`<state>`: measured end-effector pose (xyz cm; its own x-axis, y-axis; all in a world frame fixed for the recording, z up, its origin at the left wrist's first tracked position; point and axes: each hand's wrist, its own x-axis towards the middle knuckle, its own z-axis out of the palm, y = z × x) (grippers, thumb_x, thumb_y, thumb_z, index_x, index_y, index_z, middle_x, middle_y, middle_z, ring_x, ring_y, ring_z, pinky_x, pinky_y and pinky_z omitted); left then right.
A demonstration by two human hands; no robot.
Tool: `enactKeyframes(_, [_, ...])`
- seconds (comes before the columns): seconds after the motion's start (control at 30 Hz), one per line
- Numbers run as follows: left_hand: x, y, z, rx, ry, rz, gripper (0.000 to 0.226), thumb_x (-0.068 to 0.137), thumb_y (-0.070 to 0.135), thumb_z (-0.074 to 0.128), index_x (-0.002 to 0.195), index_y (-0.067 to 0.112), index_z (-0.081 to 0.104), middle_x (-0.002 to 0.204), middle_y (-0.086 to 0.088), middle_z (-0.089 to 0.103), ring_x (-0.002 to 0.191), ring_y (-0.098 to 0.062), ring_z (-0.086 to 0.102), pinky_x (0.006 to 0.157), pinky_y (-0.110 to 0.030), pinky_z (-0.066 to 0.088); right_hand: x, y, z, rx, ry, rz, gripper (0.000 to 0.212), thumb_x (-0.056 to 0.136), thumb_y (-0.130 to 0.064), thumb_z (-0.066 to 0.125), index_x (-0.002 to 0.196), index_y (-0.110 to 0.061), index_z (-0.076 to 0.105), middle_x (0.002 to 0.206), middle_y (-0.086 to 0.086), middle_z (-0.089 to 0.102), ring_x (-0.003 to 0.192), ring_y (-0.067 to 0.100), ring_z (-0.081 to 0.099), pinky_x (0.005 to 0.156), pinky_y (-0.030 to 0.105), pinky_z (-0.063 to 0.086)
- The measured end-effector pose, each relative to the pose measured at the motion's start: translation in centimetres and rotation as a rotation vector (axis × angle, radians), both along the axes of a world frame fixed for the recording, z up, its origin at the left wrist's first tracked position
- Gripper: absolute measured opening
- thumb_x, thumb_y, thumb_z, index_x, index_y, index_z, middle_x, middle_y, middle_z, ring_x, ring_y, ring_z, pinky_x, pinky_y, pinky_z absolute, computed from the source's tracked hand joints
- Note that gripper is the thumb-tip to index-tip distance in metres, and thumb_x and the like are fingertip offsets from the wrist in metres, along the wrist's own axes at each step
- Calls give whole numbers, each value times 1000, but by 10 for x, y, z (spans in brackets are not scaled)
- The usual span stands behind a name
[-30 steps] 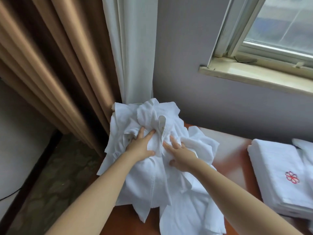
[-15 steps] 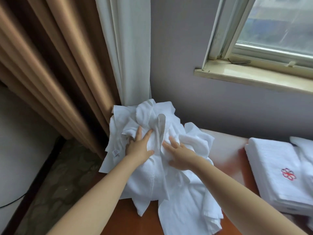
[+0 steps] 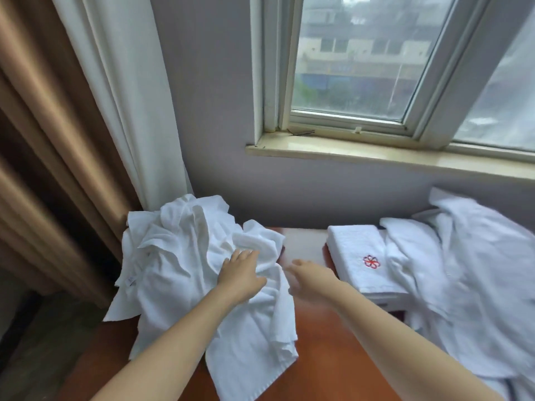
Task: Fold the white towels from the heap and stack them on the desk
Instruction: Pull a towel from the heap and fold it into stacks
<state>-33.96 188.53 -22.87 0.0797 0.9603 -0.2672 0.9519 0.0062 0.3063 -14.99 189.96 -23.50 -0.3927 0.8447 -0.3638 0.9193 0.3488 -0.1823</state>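
A crumpled heap of white towels (image 3: 179,256) lies at the left end of the reddish-brown desk (image 3: 333,357), part of it hanging over the desk's left edge. My left hand (image 3: 240,270) rests on the heap's right side with fingers extended. My right hand (image 3: 309,277) hovers blurred just right of the heap, fingers loosely out, holding nothing. A stack of folded white towels (image 3: 362,256) with a red flower emblem sits to the right.
A large loose white cloth (image 3: 469,279) covers the desk's right end beside the stack. The wall and window sill (image 3: 376,157) stand behind the desk. White and tan curtains (image 3: 86,125) hang at the left, over the floor.
The camera has swung right and up, showing the window and right-hand cloth. My right hand has come off the heap and moved right; my left hand has shifted to the heap's right side.
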Motion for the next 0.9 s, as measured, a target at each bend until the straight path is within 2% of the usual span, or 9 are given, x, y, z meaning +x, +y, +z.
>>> enactKeyframes(0.1, [53, 1, 5, 36, -39, -74, 64, 91, 36, 55, 149, 21, 33, 152, -1, 38, 141, -22, 32, 110, -37, 33, 56, -10, 8, 40, 2, -78, 49, 93, -31, 53, 141, -23, 44, 137, 3, 45, 128, 28, 45, 97, 41, 45])
enactKeyframes(0.17, [90, 3, 10, 33, -52, -124, 68, 91, 39, 55, 152, 22, 29, 153, -1, 37, 142, -21, 31, 110, -36, 34, 94, -15, 11, 72, 3, -149, 51, 93, -31, 54, 142, -23, 44, 138, 3, 45, 130, 27, 44, 97, 39, 44])
enactKeyframes(0.27, [144, 7, 14, 51, -44, -205, 65, 90, 37, 56, 149, 22, 34, 150, -2, 41, 142, -23, 32, 112, -36, 32, 151, -23, 14, 106, 0, -238, 56, 92, -34, 54, 145, -24, 41, 148, 1, 39, 138, 24, 37, 103, 37, 39])
enactKeyframes(0.4, [216, 10, 20, 63, -71, -311, 60, 88, 35, 56, 144, 21, 41, 145, -1, 47, 134, -22, 42, 103, -35, 40, 226, -36, 21, 125, -4, -351, 63, 90, -34, 54, 150, -30, 34, 149, -3, 39, 135, 22, 39, 105, 36, 38])
enactKeyframes(0.5, [264, 14, 22, 60, -95, -362, 56, 89, 33, 55, 142, 20, 42, 141, 2, 49, 131, -18, 42, 99, -33, 39, 275, -41, 23, 129, -3, -424, 61, 91, -34, 52, 149, -28, 35, 137, -2, 46, 126, 22, 46, 96, 37, 44])
enactKeyframes(0.57, [293, 18, 21, 64, -117, -392, 59, 89, 30, 55, 145, 22, 38, 142, 2, 48, 131, -16, 42, 101, -33, 38, 303, -43, 25, 131, -8, -464, 61, 92, -34, 51, 150, -26, 32, 140, -2, 44, 126, 23, 46, 94, 37, 44])
enactKeyframes(0.73, [358, 35, 22, 57, -106, -461, 67, 93, 35, 54, 153, 22, 28, 151, 1, 40, 139, -19, 36, 108, -36, 36, 368, -40, 30, 166, -3, -572, 63, 92, -35, 52, 151, -27, 30, 143, -2, 42, 127, 23, 46, 95, 36, 45])
enactKeyframes(0.9, [417, 55, 15, 21, -115, -490, 67, 93, 39, 53, 152, 21, 28, 151, 3, 40, 140, -17, 35, 106, -36, 39, 426, -32, 25, 192, 16, -661, 66, 93, -35, 51, 153, -26, 24, 146, -3, 39, 130, 22, 42, 102, 36, 40])
